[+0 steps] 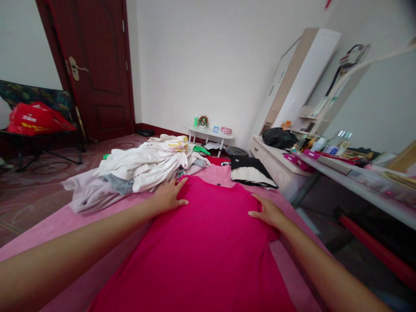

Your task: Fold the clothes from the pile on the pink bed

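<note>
A bright pink shirt (pixel 211 242) lies spread out on the pink bed cover (pixel 35 242), its neckline at the far end. My left hand (pixel 169 197) rests at the shirt's left shoulder, thumb and forefinger apart on the cloth. At the opposite shoulder, my right hand (pixel 268 211) touches the fabric with its thumb and forefinger also apart. The outer fingers of both hands are partly hidden. Just beyond my left hand is a loose heap of white and grey clothes (pixel 146 162). A folded black and white garment (pixel 251 171) lies past my right hand.
To the right stand a white cabinet (pixel 276 162) with a black bag (pixel 279 138) on it and a dressing table (pixel 354 173) crowded with bottles. A low white table (pixel 208 130) is by the far wall. On the left, a chair holds a red bag (pixel 37 119) near a door (pixel 97 65).
</note>
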`<state>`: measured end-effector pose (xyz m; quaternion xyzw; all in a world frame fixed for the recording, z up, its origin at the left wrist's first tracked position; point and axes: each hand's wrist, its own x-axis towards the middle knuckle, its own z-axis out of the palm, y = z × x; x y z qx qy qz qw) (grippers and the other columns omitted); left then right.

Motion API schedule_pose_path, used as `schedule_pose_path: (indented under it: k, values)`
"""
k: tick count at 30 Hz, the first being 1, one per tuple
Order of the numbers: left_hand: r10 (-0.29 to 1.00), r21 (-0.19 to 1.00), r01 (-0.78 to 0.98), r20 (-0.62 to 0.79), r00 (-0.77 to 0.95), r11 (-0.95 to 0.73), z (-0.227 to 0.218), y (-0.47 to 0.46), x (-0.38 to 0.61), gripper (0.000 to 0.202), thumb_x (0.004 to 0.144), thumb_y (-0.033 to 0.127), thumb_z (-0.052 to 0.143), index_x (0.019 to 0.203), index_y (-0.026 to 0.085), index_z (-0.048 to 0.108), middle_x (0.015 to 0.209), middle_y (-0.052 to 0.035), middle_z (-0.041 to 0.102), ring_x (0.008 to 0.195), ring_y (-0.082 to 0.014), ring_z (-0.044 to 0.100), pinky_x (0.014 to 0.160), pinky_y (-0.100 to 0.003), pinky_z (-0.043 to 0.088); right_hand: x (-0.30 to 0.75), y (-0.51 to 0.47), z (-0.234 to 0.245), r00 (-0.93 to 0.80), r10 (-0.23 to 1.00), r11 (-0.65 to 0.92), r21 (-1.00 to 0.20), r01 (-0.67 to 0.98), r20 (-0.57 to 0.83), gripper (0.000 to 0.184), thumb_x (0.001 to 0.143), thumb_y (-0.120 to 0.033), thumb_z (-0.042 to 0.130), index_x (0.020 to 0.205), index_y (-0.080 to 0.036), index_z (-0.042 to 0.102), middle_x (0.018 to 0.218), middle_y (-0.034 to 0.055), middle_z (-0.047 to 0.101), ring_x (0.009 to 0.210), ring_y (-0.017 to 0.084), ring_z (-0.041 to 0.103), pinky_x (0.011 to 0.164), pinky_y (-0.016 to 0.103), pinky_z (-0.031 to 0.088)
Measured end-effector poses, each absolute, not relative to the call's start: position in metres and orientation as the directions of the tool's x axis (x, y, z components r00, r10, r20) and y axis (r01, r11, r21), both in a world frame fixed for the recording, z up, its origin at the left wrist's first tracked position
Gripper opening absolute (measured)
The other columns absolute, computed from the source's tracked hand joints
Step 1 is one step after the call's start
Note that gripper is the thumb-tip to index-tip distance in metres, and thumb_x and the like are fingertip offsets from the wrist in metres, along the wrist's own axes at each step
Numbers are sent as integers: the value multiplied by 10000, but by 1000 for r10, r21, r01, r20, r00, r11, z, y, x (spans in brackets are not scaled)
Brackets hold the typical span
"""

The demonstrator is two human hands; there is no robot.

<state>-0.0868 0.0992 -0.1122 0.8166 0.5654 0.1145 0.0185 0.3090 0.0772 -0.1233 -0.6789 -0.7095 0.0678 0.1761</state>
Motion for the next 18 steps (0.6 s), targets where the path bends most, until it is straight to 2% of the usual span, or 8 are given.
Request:
schedule_pose_path:
  k: [2, 4, 6, 9, 11, 13, 16, 18]
  values:
    - [891, 171, 876, 146, 429, -450, -114, 99, -85, 634, 789, 329, 561, 1389, 250, 372, 1214, -125, 556, 1022, -262, 585, 870, -349, 436, 303, 70, -122, -135, 985, 165, -373, 913, 104, 482, 625, -215, 639, 1105, -181, 637, 1120, 75, 661, 1027, 238, 601, 912, 346, 437]
    - [808, 192, 785, 100, 581, -589, -107, 98, -87, 480, 763, 144, 517, 1226, 259, 569, 1095, -63, 634, 953, -215, 601, 859, -307, 436, 301, 64, -113, -190, 981, 188, -374, 908, 30, 354, 587, -117, 573, 914, -177, 696, 959, 51, 710, 907, 222, 634, 841, 318, 465]
    - [703, 182, 681, 102, 704, -709, -91, 102, -89, 413, 722, 66, 497, 1053, 236, 678, 988, -34, 668, 916, -191, 595, 850, -273, 430, 300, 65, -95, -207, 978, 192, -365, 911, -2, 285, 554, -81, 526, 751, -186, 703, 818, 22, 719, 805, 207, 643, 769, 288, 477]
    - [679, 78, 686, 263, 686, -723, -58, 123, -88, 356, 750, 82, 488, 985, 235, 706, 971, -40, 636, 891, -188, 579, 821, -270, 426, 295, 83, -56, -132, 975, 190, -373, 908, 177, 213, 591, -112, 523, 685, -189, 698, 739, 5, 703, 756, 196, 635, 745, 278, 477]
    - [706, -2, 777, 415, 574, -630, -37, 144, -82, 356, 807, 127, 460, 1053, 260, 680, 1063, -51, 585, 927, -203, 565, 818, -295, 421, 290, 104, -33, 73, 891, 114, -377, 919, 447, 208, 656, -166, 537, 784, -180, 701, 802, 29, 692, 811, 213, 622, 800, 324, 473]
    - [716, -47, 862, 535, 448, -504, -24, 164, -73, 409, 861, 167, 417, 1218, 284, 577, 1218, -77, 503, 1031, -235, 526, 847, -337, 410, 284, 123, -21, 198, 772, 68, -388, 919, 605, 350, 716, -235, 554, 1049, -161, 637, 1059, 92, 639, 1030, 254, 552, 932, 398, 414]
    - [736, -65, 928, 590, 332, -366, -29, 178, -65, 522, 859, 242, 476, 1375, 264, 394, 1442, -130, 284, 1265, -330, 328, 947, -457, 344, 279, 135, -29, 259, 703, 58, -416, 907, 662, 684, 724, -334, 610, 1340, -137, 390, 1334, 172, 428, 1253, 296, 373, 1031, 455, 322]
    - [753, -100, 923, 549, 362, -371, -48, 172, -68, 545, 804, 283, 574, 1333, 229, 453, 1501, -134, 172, 1341, -377, 176, 1012, -532, 254, 281, 128, -47, 220, 737, 84, -409, 908, 639, 703, 713, -343, 617, 1347, -142, 391, 1335, 172, 426, 1262, 309, 370, 1035, 467, 323]
